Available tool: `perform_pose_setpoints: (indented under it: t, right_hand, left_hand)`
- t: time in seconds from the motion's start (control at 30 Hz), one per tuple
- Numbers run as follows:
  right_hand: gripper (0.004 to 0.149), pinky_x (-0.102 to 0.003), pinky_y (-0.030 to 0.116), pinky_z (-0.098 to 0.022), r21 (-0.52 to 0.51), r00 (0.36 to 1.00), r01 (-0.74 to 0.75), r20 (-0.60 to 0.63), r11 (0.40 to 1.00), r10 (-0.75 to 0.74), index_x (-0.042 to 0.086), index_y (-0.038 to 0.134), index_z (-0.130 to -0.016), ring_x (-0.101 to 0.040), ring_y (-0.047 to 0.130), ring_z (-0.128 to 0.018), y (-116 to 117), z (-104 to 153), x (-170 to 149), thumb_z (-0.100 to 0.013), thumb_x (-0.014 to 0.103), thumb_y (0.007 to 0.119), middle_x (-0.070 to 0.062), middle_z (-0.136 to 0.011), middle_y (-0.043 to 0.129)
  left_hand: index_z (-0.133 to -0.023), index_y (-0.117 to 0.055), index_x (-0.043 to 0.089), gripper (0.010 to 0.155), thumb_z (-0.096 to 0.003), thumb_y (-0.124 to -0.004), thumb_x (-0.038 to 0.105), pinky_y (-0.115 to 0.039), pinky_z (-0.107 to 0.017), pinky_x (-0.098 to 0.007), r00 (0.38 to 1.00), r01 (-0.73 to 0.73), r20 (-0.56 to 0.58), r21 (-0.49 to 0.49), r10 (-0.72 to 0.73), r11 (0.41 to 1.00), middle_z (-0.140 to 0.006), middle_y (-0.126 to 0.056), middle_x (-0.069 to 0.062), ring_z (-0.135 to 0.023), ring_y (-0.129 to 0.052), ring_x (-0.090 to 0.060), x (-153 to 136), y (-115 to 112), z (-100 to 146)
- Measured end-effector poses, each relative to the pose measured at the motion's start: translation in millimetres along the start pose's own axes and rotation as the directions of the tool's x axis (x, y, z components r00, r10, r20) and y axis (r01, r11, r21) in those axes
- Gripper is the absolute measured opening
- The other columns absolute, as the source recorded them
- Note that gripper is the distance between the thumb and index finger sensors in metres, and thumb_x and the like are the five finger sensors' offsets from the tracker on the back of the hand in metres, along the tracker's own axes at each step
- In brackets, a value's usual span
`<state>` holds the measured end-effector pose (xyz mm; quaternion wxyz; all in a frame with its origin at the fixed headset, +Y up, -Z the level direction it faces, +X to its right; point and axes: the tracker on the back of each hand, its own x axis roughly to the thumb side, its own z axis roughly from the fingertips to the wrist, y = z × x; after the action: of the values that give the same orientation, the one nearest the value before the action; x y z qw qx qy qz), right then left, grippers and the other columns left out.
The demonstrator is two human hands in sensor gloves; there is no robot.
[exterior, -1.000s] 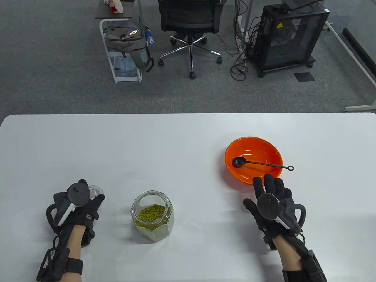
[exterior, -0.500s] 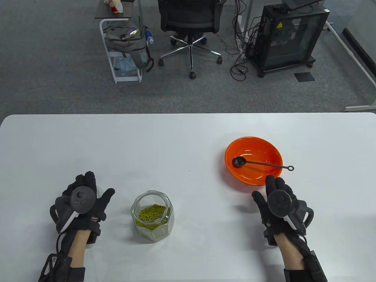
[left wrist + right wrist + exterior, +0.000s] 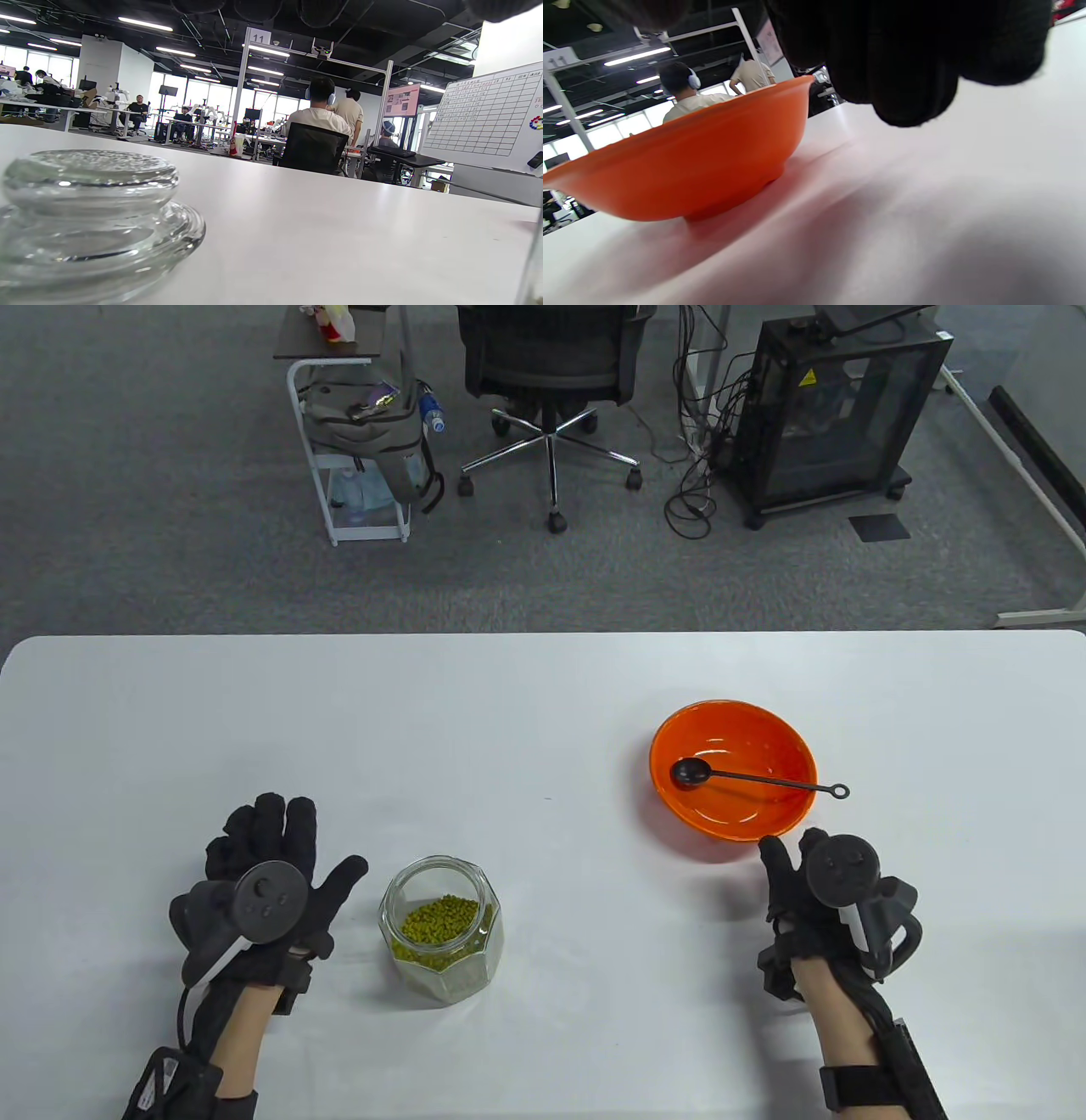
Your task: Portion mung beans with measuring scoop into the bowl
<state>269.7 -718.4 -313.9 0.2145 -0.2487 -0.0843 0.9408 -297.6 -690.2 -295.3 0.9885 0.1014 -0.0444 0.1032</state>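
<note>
Black scoop (image 3: pixel 747 780) lies across the orange bowl (image 3: pixel 789 746), handle ring toward my right, just beyond my right hand (image 3: pixel 827 891), whose grip I can't read; left hand (image 3: pixel 263 874) hovers spread beside the jar (image 3: pixel 441 929).

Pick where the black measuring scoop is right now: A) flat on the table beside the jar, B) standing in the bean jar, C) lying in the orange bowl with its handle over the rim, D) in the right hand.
C: the measuring scoop lies with its cup in the orange bowl, its handle crossing the rim, and neither hand touches it.
</note>
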Motion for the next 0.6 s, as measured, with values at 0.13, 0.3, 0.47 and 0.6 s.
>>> perform_pose_setpoints:
  t: [0.13, 0.3, 0.47, 0.6]
  right_hand:
    - [0.078, -0.040, 0.091, -0.024, 0.057, 0.995, 0.042, -0.097, 0.997, -0.037, 0.006, 0.073, -0.092, -0.032, 0.106, -0.036, 4.0, -12.2, 2.0, -0.043, 0.067, 0.069, -0.018, -0.066, 0.100]
    - [0.081, -0.035, 0.093, -0.013, 0.110, 0.975, 0.101, -0.210, 0.989, -0.076, 0.003, 0.071, -0.092, -0.026, 0.108, -0.022, 18.6, -23.1, 7.4, -0.042, 0.067, 0.071, -0.014, -0.054, 0.106]
    - [0.084, -0.031, 0.093, -0.005, 0.126, 0.921, 0.242, -0.343, 0.962, -0.187, -0.002, 0.067, -0.093, -0.022, 0.109, -0.012, 30.0, -31.2, 5.1, -0.042, 0.066, 0.073, -0.011, -0.046, 0.109]
    - [0.083, -0.029, 0.093, -0.002, 0.116, 0.894, 0.282, -0.392, 0.952, -0.217, -0.004, 0.067, -0.092, -0.021, 0.109, -0.007, 35.0, -38.9, 2.6, -0.044, 0.063, 0.075, -0.010, -0.041, 0.110]
  left_hand:
    - [-0.114, -0.041, 0.012, 0.092, -0.0512, -0.057, 0.077, -0.040, -0.071, -0.077, 1.000, -0.004, 0.014, 0.000, 0.004, 1.000, -0.120, -0.036, -0.025, -0.105, -0.041, -0.063, 3.3, 0.4, -0.1]
    - [-0.114, -0.040, 0.012, 0.092, -0.0514, -0.057, 0.077, -0.040, -0.071, -0.077, 1.000, -0.012, 0.018, -0.007, 0.013, 1.000, -0.120, -0.037, -0.026, -0.105, -0.041, -0.063, 3.4, -0.2, 0.4]
    - [-0.114, -0.040, 0.012, 0.092, -0.0516, -0.057, 0.077, -0.040, -0.071, -0.077, 0.999, -0.019, 0.026, -0.013, 0.019, 1.000, -0.119, -0.037, -0.026, -0.105, -0.041, -0.063, 3.6, -1.5, 0.2]
    - [-0.114, -0.040, 0.011, 0.092, -0.0515, -0.057, 0.077, -0.040, -0.071, -0.077, 0.999, -0.019, 0.027, -0.020, 0.020, 1.000, -0.119, -0.038, -0.026, -0.105, -0.041, -0.063, 3.9, -1.8, 0.2]
